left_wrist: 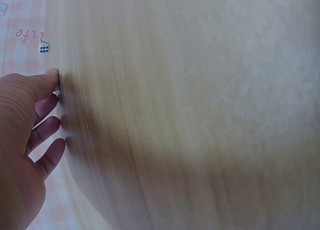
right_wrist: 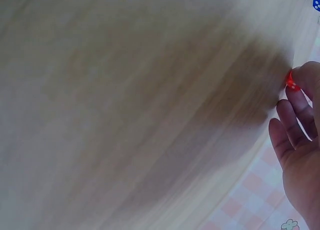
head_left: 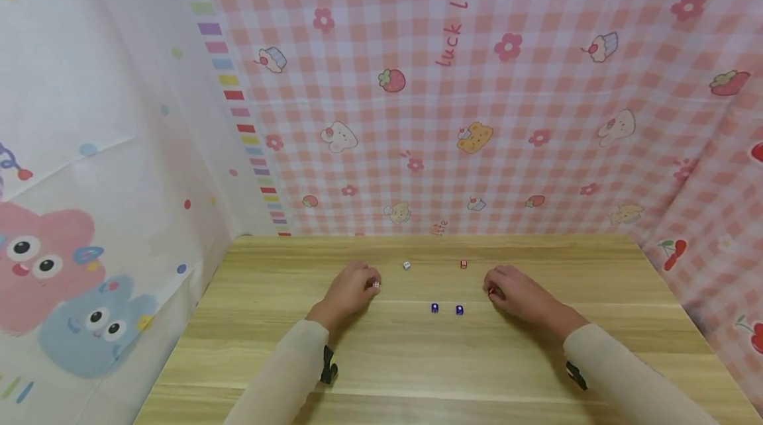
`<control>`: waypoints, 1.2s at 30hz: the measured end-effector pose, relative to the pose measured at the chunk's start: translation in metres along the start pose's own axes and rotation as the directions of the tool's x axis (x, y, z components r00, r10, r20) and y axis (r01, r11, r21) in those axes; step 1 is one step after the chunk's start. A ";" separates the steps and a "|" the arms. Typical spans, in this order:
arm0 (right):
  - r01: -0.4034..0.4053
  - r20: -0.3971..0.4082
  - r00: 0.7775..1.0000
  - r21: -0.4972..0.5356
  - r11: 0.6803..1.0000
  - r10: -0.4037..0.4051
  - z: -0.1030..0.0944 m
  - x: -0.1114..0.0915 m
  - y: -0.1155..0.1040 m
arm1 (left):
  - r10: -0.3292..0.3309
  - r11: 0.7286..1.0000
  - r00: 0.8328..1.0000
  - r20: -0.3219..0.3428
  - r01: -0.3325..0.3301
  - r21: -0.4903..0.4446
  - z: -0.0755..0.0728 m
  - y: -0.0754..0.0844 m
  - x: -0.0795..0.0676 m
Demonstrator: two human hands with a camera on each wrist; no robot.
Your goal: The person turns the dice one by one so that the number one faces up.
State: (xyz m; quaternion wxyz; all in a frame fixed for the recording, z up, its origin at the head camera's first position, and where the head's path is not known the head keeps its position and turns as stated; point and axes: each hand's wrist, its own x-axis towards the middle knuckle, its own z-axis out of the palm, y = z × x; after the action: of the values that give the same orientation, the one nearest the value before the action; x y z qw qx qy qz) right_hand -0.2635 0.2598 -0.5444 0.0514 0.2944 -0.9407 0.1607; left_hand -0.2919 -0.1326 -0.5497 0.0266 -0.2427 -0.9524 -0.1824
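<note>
My left hand (head_left: 353, 287) pinches a white die (head_left: 376, 284) between thumb and fingers at the tabletop; in the left wrist view the thumb mostly hides it. A second white die (head_left: 406, 265) lies to that hand's right, a bit farther back. On the other side, my right hand (head_left: 517, 292) pinches a red die (right_wrist: 292, 81) between thumb and index finger, low over the wood. Another red die (head_left: 463, 265) sits to the left of and behind it. Nearer to me, between the hands, lie two blue dice, one on the left (head_left: 434, 308) and one on the right (head_left: 459, 310).
All of this is on a light wooden table (head_left: 387, 372). A pink checked cloth (head_left: 429, 107) hangs along its back edge. White printed cloth (head_left: 119, 147) hangs at the left, and more patterned cloth (head_left: 733, 213) borders the right side.
</note>
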 end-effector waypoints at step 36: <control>-0.003 0.016 1.000 -0.004 1.000 0.003 -0.002 -0.001 0.001 | -0.004 1.000 1.000 -0.005 0.004 -0.019 0.000 0.000 -0.001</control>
State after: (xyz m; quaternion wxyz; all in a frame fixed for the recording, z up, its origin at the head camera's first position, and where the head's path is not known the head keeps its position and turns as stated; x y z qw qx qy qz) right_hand -0.2631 0.2623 -0.5434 0.0445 0.2943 -0.9418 0.1565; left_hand -0.2915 -0.1329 -0.5499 0.0264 -0.2407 -0.9510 -0.1923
